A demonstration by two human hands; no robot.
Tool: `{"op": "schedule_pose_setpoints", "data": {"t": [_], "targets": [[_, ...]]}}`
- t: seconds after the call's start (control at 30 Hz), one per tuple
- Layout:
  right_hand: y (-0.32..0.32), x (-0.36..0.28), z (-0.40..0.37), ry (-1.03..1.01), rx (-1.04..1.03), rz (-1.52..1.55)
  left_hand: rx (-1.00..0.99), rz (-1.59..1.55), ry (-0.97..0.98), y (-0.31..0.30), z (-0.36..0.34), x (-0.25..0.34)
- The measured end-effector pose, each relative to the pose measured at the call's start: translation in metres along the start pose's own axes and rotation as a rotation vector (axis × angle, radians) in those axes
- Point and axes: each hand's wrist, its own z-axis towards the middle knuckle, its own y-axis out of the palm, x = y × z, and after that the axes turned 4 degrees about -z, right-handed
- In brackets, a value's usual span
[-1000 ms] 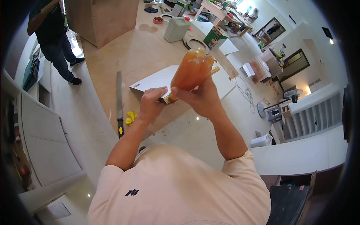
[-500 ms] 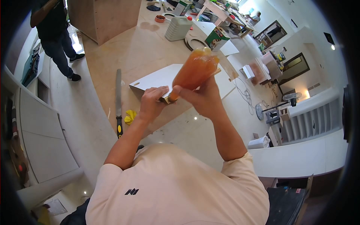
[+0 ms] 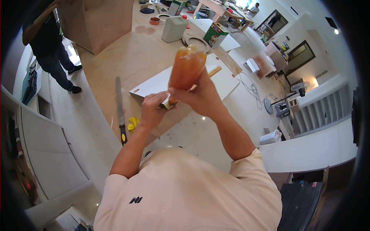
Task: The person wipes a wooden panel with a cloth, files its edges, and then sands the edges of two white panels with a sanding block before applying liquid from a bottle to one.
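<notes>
My right hand [image 3: 200,98] is wrapped round a clear plastic bottle [image 3: 187,69] of orange-brown liquid, tipped with its neck down. My left hand [image 3: 153,109] grips a white panel [image 3: 154,82] at its near corner, close to the bottle's neck. Part of a gold-coloured strip [image 3: 214,71] shows on the panel behind my right hand. Left of my left hand, a long blade with a black and yellow handle [image 3: 123,133] lies on the wooden table, beside a crumpled yellow item [image 3: 133,124].
The wooden table [image 3: 104,82] carries a pale jug [image 3: 174,29], a green and white box [image 3: 216,34], a tape roll [image 3: 195,43] and a small orange container [image 3: 154,20]. A person [image 3: 50,50] stands at the upper left. A fan [image 3: 268,104] stands at right.
The bottle is more upright, and has shifted left in view with my right hand. More of the gold-coloured strip shows. The whole view has shifted slightly.
</notes>
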Motion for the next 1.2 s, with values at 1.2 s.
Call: {"op": "schedule_pose_setpoints", "data": {"t": [1.2], "targets": [[-0.020,0.036,-0.007,-0.011,0.196,0.005,0.003,0.012,-0.016,0.010,-0.012,-0.004]]}}
